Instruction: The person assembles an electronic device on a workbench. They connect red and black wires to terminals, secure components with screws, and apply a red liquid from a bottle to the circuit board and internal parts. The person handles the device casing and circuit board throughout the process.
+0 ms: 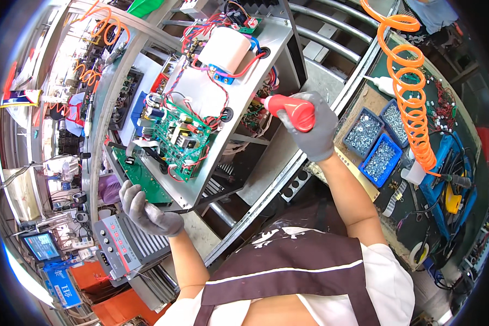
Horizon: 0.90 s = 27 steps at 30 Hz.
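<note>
My right hand [314, 130], in a grey glove, is wrapped round a red squeeze bottle [296, 113]. Its thin nozzle points left at the side of an open metal chassis [223, 144]. My left hand [149, 212], gloved too, is beside the chassis's near left corner with its fingers loosely curved and nothing seen in them. Next to those fingers is a flat green circuit board [141, 176]; whether they touch it I cannot tell. On the chassis are a populated green circuit board [180, 138], a large white cylinder [225, 50] and red and blue wires.
Below my left hand lies a grey panel [127, 244] with knobs. To the right, blue bins [381, 157] of small metal fasteners sit on a bench, near a coiled orange air hose [410, 92] and a white bottle [384, 84]. Metal rollers [331, 38] run behind the chassis.
</note>
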{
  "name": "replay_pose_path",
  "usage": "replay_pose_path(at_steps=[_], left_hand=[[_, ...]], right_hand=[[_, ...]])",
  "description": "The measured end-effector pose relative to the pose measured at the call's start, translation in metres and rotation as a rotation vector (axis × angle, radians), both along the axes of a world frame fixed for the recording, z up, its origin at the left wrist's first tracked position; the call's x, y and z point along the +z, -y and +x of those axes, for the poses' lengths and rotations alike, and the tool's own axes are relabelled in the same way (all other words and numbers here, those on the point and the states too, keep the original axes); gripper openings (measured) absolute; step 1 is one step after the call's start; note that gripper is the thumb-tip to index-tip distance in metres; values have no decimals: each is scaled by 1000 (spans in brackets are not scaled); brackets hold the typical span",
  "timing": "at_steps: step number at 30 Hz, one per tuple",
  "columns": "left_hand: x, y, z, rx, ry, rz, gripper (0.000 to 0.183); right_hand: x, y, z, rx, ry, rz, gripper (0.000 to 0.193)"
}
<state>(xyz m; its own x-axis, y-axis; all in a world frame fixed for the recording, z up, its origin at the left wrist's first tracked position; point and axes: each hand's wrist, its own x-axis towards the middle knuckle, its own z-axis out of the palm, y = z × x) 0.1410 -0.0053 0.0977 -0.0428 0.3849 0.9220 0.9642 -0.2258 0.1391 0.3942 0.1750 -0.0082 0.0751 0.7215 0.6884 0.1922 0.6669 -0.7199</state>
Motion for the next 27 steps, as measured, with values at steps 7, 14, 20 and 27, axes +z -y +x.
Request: replay_pose_path(at_steps=[7, 14, 20, 27], left_hand=[[2, 1, 0, -9, -20, -7, 27], [1, 1, 2, 22, -10, -6, 27], [4, 1, 2, 36, -25, -10, 26], [1, -1, 4, 24, -9, -3, 26]], right_hand=[[5, 0, -3, -29, -24, 61, 40], [4, -7, 4, -62, -19, -82, 37], [3, -9, 6, -117, -104, -51, 35], [8, -16, 8, -104, -74, -62, 35]])
